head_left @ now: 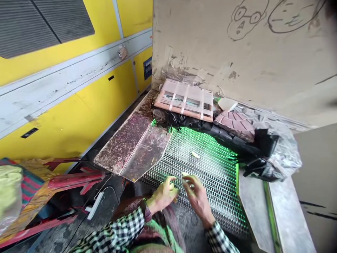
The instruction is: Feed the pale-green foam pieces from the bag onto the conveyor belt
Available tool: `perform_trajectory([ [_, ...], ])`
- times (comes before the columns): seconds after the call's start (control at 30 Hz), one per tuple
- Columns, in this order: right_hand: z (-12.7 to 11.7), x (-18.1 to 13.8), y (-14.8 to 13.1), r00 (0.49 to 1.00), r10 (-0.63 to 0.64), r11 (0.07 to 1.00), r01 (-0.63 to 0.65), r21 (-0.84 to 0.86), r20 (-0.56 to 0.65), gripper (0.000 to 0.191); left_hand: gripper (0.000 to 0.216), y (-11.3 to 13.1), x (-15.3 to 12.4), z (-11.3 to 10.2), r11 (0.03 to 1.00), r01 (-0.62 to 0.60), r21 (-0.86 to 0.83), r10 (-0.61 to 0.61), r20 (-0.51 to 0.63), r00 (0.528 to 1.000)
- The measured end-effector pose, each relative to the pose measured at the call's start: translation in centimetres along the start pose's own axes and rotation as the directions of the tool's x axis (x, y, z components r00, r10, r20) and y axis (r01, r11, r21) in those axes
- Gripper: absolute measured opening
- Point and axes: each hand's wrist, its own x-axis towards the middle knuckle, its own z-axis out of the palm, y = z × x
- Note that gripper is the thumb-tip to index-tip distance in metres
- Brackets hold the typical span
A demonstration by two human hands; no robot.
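Note:
My left hand [164, 194] and my right hand [196, 196] rest close together on a honeycomb metal mesh [210, 165] lit green from below. Between their fingertips is a small pale piece [185, 174], pinched by the fingers of both hands. A second small pale piece [195, 154] lies loose on the mesh farther back. Both wrists wear black-and-white checked sleeves.
A stained metal flap [126, 144] slopes off the mesh's left side. Behind the mesh lie black plastic [237, 140], a pink taped stack of sheets [184, 100] and clear wrapping [284, 151]. A scribbled cardboard wall [237, 52] stands behind; a yellow machine [65, 105] is at left.

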Motion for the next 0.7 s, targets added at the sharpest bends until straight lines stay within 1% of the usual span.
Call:
perform_trajectory([
  [0.03,0.1,-0.3,-1.0,0.994,-0.016,0.997,0.008,0.071,0.112,0.028,0.04,-0.1,-0.1,0.1,0.996,-0.062,0.063,0.062,0.001,0.998],
  [0.07,0.3,-0.6,-1.7,0.982,-0.036,0.993,0.014,0.115,0.187,0.026,0.039,-0.2,-0.1,0.3,0.987,-0.116,0.108,0.116,0.007,0.993],
  [0.1,0.5,-0.9,-2.0,0.977,-0.042,0.991,0.014,0.135,0.21,0.026,0.037,-0.3,-0.1,0.4,0.98,-0.148,0.131,0.147,0.014,0.989],
  [0.13,0.8,-1.1,-2.0,0.981,-0.028,0.989,0.0,0.148,0.189,0.028,0.034,-0.4,0.0,0.4,0.979,-0.154,0.135,0.154,0.016,0.988],
  [0.2,1.3,-1.2,-0.8,0.995,0.047,0.977,-0.065,0.202,0.092,0.031,0.024,-0.7,0.2,0.5,0.99,-0.106,0.098,0.105,0.014,0.994],
  [0.23,1.5,-1.1,0.1,0.994,0.099,0.964,-0.106,0.242,0.042,0.033,0.023,-0.8,0.3,0.4,0.997,-0.056,0.057,0.056,0.004,0.998],
  [0.3,1.9,-0.7,2.3,0.98,0.19,0.942,-0.163,0.294,-0.066,0.036,0.031,-1.0,0.4,0.3,0.996,0.07,-0.06,-0.072,-0.027,0.997],
  [0.37,2.1,-0.4,4.0,0.958,0.238,0.938,-0.184,0.294,-0.158,0.039,0.033,-1.0,0.3,0.0,0.968,0.18,-0.175,-0.19,-0.039,0.981],
  [0.4,2.3,-0.3,4.6,0.95,0.251,0.938,-0.193,0.289,-0.183,0.039,0.033,-1.0,0.2,0.0,0.952,0.213,-0.22,-0.226,-0.036,0.973],
  [0.47,2.6,-0.3,4.9,0.948,0.261,0.93,-0.197,0.31,-0.181,0.04,0.041,-0.9,0.1,-0.1,0.932,0.218,-0.288,-0.23,-0.006,0.973],
  [0.53,2.8,-0.5,4.6,0.96,0.254,0.906,-0.195,0.376,-0.115,0.04,0.047,-0.9,0.3,0.0,0.926,0.182,-0.33,-0.186,0.02,0.982],
  [0.57,2.9,-0.6,4.3,0.965,0.246,0.897,-0.192,0.398,-0.087,0.04,0.046,-0.9,0.5,0.1,0.929,0.157,-0.335,-0.161,0.017,0.987],
  [0.6,3.0,-0.8,4.2,0.967,0.239,0.9,-0.187,0.395,-0.088,0.039,0.042,-1.0,0.7,0.2,0.935,0.131,-0.33,-0.139,-0.003,0.99],
  [0.63,3.0,-0.9,4.1,0.964,0.235,0.917,-0.178,0.357,-0.122,0.039,0.039,-1.1,1.0,0.2,0.94,0.106,-0.323,-0.124,-0.038,0.992],
  [0.7,2.7,-1.0,4.3,0.946,0.208,0.966,-0.159,0.203,-0.248,0.039,0.035,-1.4,1.6,0.3,0.947,0.065,-0.314,-0.105,-0.112,0.988],
])
